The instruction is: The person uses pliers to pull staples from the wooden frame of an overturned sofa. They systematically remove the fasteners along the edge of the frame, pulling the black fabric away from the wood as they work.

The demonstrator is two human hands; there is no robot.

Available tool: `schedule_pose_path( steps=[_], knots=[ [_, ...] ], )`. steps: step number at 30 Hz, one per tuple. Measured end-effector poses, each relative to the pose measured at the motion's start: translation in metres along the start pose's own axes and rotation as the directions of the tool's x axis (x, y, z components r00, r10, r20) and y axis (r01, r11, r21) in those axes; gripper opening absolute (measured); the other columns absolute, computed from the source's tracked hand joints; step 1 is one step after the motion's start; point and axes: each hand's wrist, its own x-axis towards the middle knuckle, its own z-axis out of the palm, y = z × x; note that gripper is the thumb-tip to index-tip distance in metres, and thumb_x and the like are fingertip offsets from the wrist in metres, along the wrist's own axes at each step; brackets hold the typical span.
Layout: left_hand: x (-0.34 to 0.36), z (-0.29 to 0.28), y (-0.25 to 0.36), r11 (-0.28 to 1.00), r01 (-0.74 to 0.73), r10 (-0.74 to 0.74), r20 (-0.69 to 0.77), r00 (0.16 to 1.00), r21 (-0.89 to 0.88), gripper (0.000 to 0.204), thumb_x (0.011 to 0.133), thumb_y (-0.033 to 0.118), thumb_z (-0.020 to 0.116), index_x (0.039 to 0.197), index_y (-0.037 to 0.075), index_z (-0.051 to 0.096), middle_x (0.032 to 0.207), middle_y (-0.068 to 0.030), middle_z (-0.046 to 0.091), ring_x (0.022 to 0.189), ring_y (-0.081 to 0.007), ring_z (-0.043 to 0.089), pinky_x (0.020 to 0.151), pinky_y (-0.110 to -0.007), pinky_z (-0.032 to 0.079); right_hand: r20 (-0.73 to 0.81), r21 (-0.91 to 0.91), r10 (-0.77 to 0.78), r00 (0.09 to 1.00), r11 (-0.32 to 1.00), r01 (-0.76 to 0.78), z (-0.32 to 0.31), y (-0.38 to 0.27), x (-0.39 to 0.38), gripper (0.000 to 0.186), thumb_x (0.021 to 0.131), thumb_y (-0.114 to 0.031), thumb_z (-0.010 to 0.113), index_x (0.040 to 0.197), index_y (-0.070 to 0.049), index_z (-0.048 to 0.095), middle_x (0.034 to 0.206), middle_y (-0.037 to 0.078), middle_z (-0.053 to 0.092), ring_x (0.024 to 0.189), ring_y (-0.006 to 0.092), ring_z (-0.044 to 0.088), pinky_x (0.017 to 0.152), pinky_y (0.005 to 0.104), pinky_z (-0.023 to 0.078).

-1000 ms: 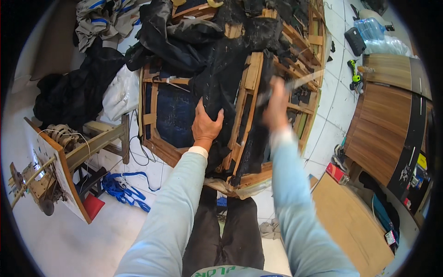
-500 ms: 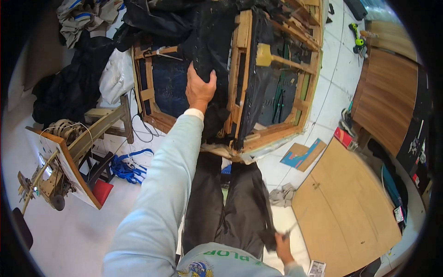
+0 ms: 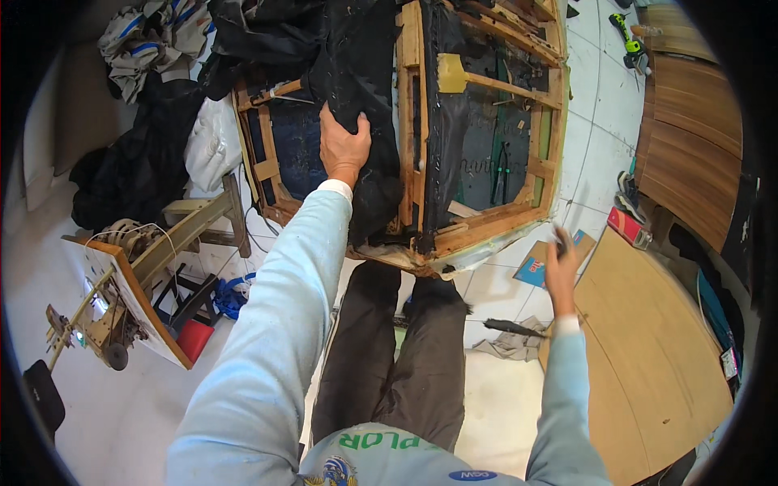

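Observation:
My left hand [image 3: 344,150] reaches forward and grips a sheet of black fabric [image 3: 356,81]. The fabric is draped over a wooden furniture frame [image 3: 486,231] that stands in front of my knees. My right hand [image 3: 562,271] is raised to the right of the frame, fingers curled around a small dark thing that I cannot make out. Below and left of that hand is a ragged strip of black material [image 3: 515,327], apart from the fingers, over a crumpled grey cloth [image 3: 515,348]. Whether the strip touches the cloth, I cannot tell.
A yellow-headed mallet [image 3: 452,74] lies across the frame's right part. A large tan board [image 3: 648,364] and a red box [image 3: 629,228] are at the right. Left stands a wooden stand with a motor [image 3: 121,235]. A green power tool [image 3: 626,40] lies on the far floor.
My right hand has risen from beside my right thigh to the right of the frame. The black strip, earlier at that hand, is now apart from it. My left hand keeps hold of the fabric.

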Motion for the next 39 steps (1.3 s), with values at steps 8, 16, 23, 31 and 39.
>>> schedule_pose_path(
  steps=[8, 16, 23, 31, 39],
  knots=[
    [-0.003, -0.005, 0.005, 0.998, 0.049, -0.049, -0.007, 0.999, 0.03, 0.08, 0.091, 0.042, 0.077, 0.154, 0.004, 0.047, 0.14, -0.0309, 0.066, 0.127, -0.0498, 0.064, 0.109, -0.051, 0.051, 0.06, 0.457, 0.067, 0.996, 0.885, -0.087, 0.18, -0.158, 0.106, 0.066, 0.103, -0.039, 0.074, 0.144, 0.011, 0.061, 0.131, 0.023, 0.073, 0.121, 0.0286, 0.07, 0.112, 0.0378, 0.049],
    [0.001, -0.006, -0.001, 0.998, 0.064, -0.064, -0.013, 0.998, 0.021, 0.078, 0.089, 0.042, 0.077, 0.153, 0.007, 0.048, 0.14, -0.0274, 0.066, 0.125, -0.0495, 0.065, 0.106, -0.053, 0.053, 0.22, 0.61, 0.089, 0.971, 0.764, -0.208, 0.192, -0.173, 0.157, 0.056, 0.107, -0.031, 0.071, 0.146, 0.008, 0.062, 0.145, 0.023, 0.066, 0.136, 0.0285, 0.061, 0.116, 0.0383, 0.045],
    [-0.002, 0.0, 0.0, 0.997, 0.053, -0.053, -0.016, 0.998, 0.056, 0.081, 0.089, 0.043, 0.078, 0.154, 0.005, 0.047, 0.141, -0.0294, 0.065, 0.125, -0.0503, 0.065, 0.104, -0.054, 0.053, 0.204, 0.418, 0.174, 0.963, 0.874, -0.247, 0.192, -0.11, 0.147, 0.05, 0.106, -0.032, 0.072, 0.139, 0.005, 0.062, 0.108, 0.012, 0.071, 0.093, 0.0214, 0.07, 0.077, 0.0317, 0.058],
    [-0.001, 0.001, -0.005, 0.997, -0.072, 0.073, -0.042, 0.996, 0.025, 0.075, 0.093, 0.038, 0.082, 0.148, -0.002, 0.05, 0.132, -0.0307, 0.069, 0.121, -0.0471, 0.069, 0.103, -0.048, 0.055, -0.085, -0.331, 0.406, 0.91, 0.85, -0.41, 0.229, 0.082, 0.169, 0.064, 0.093, -0.029, 0.076, 0.142, 0.007, 0.056, 0.14, 0.035, 0.059, 0.132, 0.0529, 0.057, 0.113, 0.0532, 0.047],
    [0.005, 0.004, -0.016, 0.988, -0.147, 0.146, -0.02, 0.989, -0.038, 0.072, 0.093, 0.031, 0.081, 0.146, -0.006, 0.049, 0.128, -0.0281, 0.071, 0.117, -0.042, 0.071, 0.103, -0.044, 0.055, 0.089, -0.423, 0.422, 0.902, 0.836, -0.349, 0.25, 0.178, 0.198, 0.101, 0.084, -0.057, 0.087, 0.155, -0.001, 0.043, 0.152, 0.034, 0.051, 0.142, 0.0527, 0.05, 0.117, 0.056, 0.044]
  ],
)
